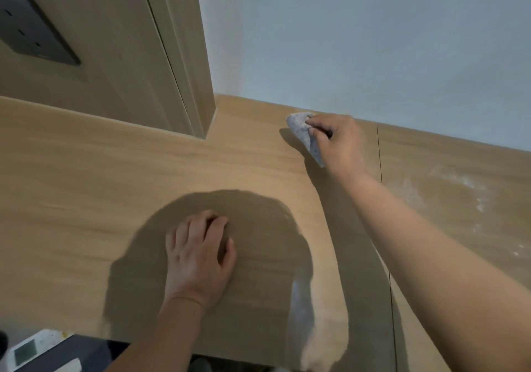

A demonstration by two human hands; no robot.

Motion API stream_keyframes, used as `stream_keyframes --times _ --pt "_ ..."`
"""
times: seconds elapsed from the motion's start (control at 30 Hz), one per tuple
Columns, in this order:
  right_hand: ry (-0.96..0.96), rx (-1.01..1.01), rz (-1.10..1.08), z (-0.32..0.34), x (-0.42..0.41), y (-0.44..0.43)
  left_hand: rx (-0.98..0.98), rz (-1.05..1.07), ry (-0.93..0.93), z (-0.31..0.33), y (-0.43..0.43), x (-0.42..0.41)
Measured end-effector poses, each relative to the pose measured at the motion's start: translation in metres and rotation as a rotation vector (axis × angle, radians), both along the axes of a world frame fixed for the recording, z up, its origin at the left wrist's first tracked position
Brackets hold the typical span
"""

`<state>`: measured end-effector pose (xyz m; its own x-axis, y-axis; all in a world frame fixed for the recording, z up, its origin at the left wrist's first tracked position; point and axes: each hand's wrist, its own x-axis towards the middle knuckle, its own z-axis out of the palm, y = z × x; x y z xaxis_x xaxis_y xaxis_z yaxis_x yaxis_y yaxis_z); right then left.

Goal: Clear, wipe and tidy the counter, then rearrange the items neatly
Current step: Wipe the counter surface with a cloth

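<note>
The right hand (pixel 334 138) clutches a speckled cloth (pixel 304 134), pressing it to the counter (pixel 86 184) at the back edge by the wall (pixel 373 41); the left hand (pixel 198 253) rests empty, fingers curled, palm down nearer the front; pale smears, perhaps dust, lie to the right; a socket (pixel 31 32) sits on the panel upper left.

Counter (pixel 86 176) light tan woodgrain; cloth (pixel 301 130) pale grey, speckled; wall (pixel 373 41) pale blue-grey; socket plate (pixel 31 32) dark grey.
</note>
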<state>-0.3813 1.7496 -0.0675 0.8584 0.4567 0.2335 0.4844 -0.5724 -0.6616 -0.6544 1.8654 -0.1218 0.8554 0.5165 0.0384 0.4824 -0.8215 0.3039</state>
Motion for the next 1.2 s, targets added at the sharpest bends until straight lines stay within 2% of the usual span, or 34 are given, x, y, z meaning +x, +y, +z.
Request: stream_keyframes --times 0.1,0.27,0.37,0.63,1.2 --pt "-0.059 -0.050 0.017 -0.005 0.029 0.018 0.036 0.002 -0.020 -0.003 0.001 0.002" --pt "-0.144 -0.284 0.082 -0.019 0.059 0.039 0.080 -0.006 -0.077 -0.004 0.001 0.003" --pt "-0.101 -0.373 0.122 -0.038 0.057 0.040 0.081 -0.003 -0.081 -0.005 0.001 0.004" --pt "0.032 -0.224 0.048 -0.050 0.022 0.024 0.075 -0.003 -0.075 -0.005 0.001 0.003" --pt "0.075 -0.026 0.029 -0.062 -0.153 -0.055 0.017 0.005 0.002 -0.004 0.000 0.003"
